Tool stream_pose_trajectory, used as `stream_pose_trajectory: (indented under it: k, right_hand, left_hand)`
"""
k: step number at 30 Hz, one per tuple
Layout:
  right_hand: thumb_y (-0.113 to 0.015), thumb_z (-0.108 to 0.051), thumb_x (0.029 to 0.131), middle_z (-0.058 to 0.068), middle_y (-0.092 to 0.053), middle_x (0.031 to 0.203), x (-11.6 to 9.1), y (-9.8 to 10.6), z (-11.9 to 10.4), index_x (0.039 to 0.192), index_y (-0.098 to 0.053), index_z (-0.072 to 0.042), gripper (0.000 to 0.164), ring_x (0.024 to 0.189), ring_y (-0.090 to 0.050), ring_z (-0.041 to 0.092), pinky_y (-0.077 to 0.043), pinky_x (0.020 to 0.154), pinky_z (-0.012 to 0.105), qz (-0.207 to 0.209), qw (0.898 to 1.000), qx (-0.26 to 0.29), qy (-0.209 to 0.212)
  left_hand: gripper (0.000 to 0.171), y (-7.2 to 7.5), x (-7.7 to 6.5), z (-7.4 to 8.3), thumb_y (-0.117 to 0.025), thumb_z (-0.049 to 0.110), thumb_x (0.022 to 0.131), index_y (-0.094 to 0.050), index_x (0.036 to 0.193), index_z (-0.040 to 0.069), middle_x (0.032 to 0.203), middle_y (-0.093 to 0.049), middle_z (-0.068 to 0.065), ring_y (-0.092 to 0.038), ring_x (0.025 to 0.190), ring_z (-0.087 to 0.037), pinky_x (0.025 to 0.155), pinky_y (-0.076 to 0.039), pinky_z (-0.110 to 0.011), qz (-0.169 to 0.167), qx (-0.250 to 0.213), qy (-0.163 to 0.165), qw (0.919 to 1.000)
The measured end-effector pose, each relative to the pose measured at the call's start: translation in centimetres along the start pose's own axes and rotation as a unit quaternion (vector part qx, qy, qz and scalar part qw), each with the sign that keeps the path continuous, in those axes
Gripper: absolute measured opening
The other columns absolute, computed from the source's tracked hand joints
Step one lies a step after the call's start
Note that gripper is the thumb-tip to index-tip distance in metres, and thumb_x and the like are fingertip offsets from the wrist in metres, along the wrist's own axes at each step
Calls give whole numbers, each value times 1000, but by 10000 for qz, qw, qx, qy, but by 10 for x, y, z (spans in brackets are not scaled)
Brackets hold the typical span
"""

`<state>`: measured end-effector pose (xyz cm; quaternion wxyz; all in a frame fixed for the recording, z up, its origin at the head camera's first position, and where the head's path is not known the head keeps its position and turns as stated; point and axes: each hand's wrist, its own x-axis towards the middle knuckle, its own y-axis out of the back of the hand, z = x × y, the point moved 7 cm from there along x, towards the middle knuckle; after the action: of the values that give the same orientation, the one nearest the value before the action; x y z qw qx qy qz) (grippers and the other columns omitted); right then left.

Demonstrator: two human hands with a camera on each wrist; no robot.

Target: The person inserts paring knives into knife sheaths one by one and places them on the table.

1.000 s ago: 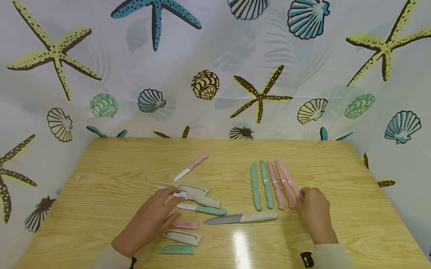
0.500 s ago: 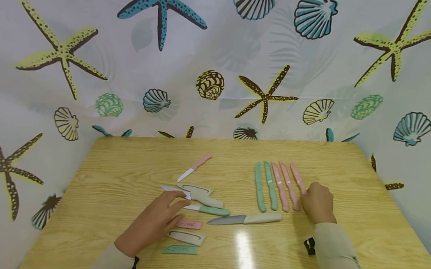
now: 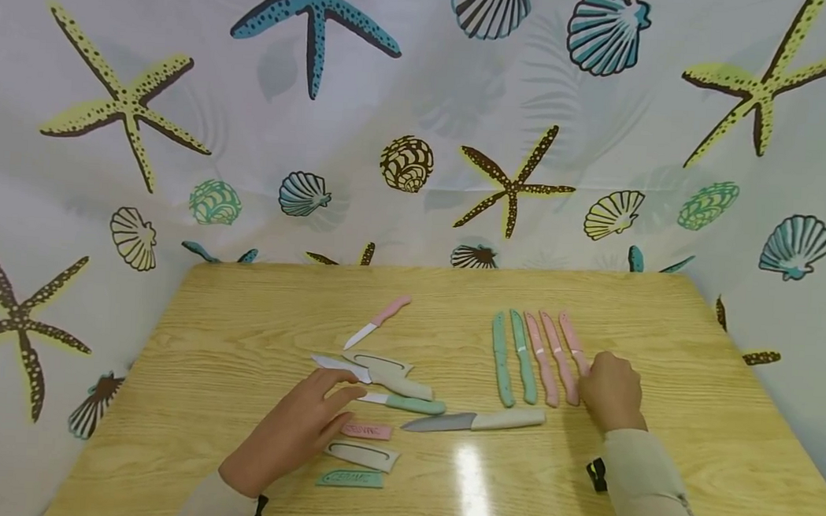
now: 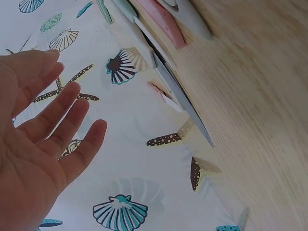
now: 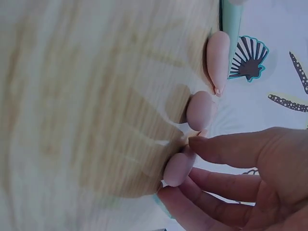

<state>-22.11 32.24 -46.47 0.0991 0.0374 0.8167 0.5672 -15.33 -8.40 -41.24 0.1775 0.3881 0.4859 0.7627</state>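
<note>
My right hand [image 3: 612, 390] pinches the handle end of a pink sheathed knife [image 3: 571, 336], the rightmost in a row. In the right wrist view, thumb and fingers close round its rounded butt [image 5: 178, 169]. To its left in the row lie two more pink knives [image 3: 542, 359] and two green ones [image 3: 502, 362]. My left hand [image 3: 292, 424], fingers spread and relaxed, hovers beside a cream-handled knife [image 3: 401, 384] with a white blade and a green-handled knife [image 3: 414, 405]. The left wrist view shows nothing in its fingers [image 4: 79, 113].
A large cream-handled knife with a grey blade [image 3: 510, 419] lies mid-table. Loose sheaths lie by the left hand: cream [image 3: 385, 365], pink [image 3: 374, 432], another cream [image 3: 365, 455] and green [image 3: 350, 479]. A bare pink knife [image 3: 390, 310] lies further back. Patterned cloth [image 3: 363, 144] hangs behind the table.
The rightmost pink knife has shifted right at its far end, now apart from its neighbour, with the right hand on its handle. The left hand has barely moved. The head view has turned slightly left.
</note>
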Motion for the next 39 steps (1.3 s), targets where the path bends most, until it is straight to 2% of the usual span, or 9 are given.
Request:
stream_pose_trajectory:
  k: [2,5,9,12,18,22,32,35,39]
  right_hand:
    - [-53,-4,79,10,-53,61,-1,0,0,64,-52,-1,15,55,-51,24,-46,48,39,-12,10000,18,18]
    - [-49,-8,87,12,-53,62,-5,0,-2,68,-54,2,22,54,-49,24,-44,46,36,33,9999,84,48]
    - [-48,-10,94,28,-60,86,-15,7,-11,99,-58,15,28,63,-55,27,-47,49,36,216,9996,119,152]
    - [-56,-8,90,30,-59,97,-27,15,-24,117,-53,16,36,63,-57,25,-47,47,35,564,9973,42,460]
    - [-68,-6,82,18,-63,80,-59,22,-69,106,-62,10,30,52,-53,16,-43,41,29,1482,9777,38,1490]
    - [-70,-4,80,12,-64,76,-79,17,-94,99,-66,5,22,46,-48,10,-39,37,24,1763,9655,199,1908]
    - [-73,-4,76,4,-64,75,-119,5,-129,91,-69,-1,15,60,-57,9,-45,50,16,1949,9486,640,2409]
    - [-73,-5,76,0,-63,74,-125,2,-131,89,-70,-4,13,61,-55,6,-44,51,16,1909,9488,741,2407]
    - [-73,-6,77,-2,-63,73,-130,-2,-129,88,-69,-5,12,61,-54,5,-44,52,17,1797,9521,868,2315]
  left_hand:
    - [37,0,0,0,-73,11,79,-63,114,10,117,-53,-5,-48,107,-17,80,-47,-33,1,-5,-15,10000]
    - [38,1,1,1,-73,11,79,-62,116,11,117,-53,-5,-48,106,-17,79,-47,-33,13,4,-63,10000]
    - [37,4,3,3,-72,13,80,-61,116,12,115,-53,-5,-49,106,-18,79,-48,-33,95,75,-128,9998]
    - [34,4,7,4,-71,16,81,-62,113,11,114,-54,-5,-49,106,-18,81,-47,-33,125,61,-126,9998]
    - [27,0,15,4,-71,16,82,-64,107,10,111,-55,-4,-51,103,-17,80,-47,-31,49,34,-174,9998]
    - [26,-5,18,3,-72,12,80,-66,105,11,104,-57,-2,-54,94,-15,75,-48,-28,-94,186,-202,9996]
    - [20,-23,19,-4,-73,15,79,-69,99,13,94,-61,3,-56,82,-10,70,-48,-25,-718,288,207,9968]
    - [18,-30,17,-5,-74,15,78,-70,95,12,93,-62,2,-58,82,-12,70,-49,-27,-875,275,292,9954]
    - [21,-38,15,-5,-74,24,77,-70,94,11,94,-63,0,-59,84,-14,69,-50,-28,-1138,184,359,9927]
